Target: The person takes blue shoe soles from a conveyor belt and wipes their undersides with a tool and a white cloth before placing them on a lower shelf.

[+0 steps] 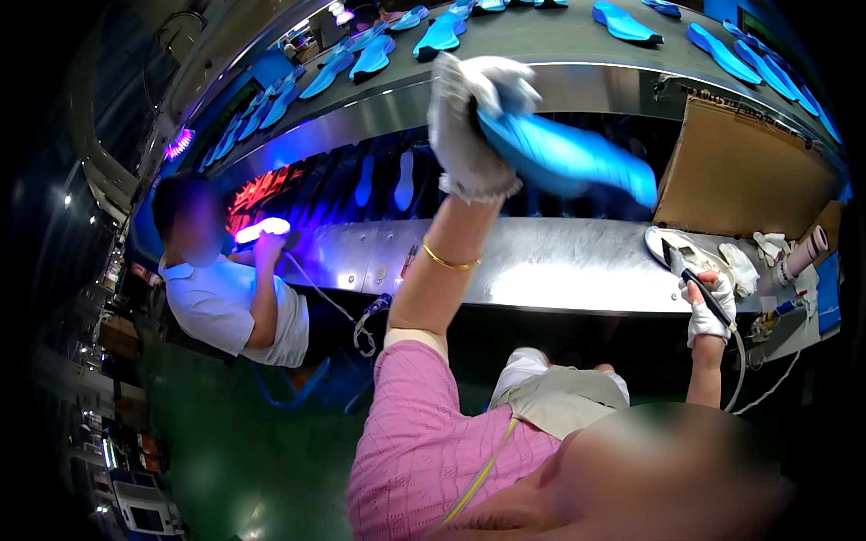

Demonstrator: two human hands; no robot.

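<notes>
My left hand (469, 135), in a white knitted glove, is raised at the edge of the conveyor belt and closed around one end of a bright blue insole (577, 162). The insole slants down to the right and is slightly blurred. Far to the right, my right hand (711, 307) wears a white glove with bare fingertips. Its fingers are wrapped round a black pen-like corded tool (706, 296). That tool's pale metal tip points up and left over a white rounded object (663, 242) on the metal ledge, whose kind I cannot make out.
Blue insoles (622, 22) lie along the conveyor belt (559, 41). Darker insoles line a shelf below it. A cardboard sheet (744, 171) stands behind the metal ledge (559, 261). White gloves (741, 270) lie at right. At left, another person (239, 298) holds a glowing lamp (262, 231).
</notes>
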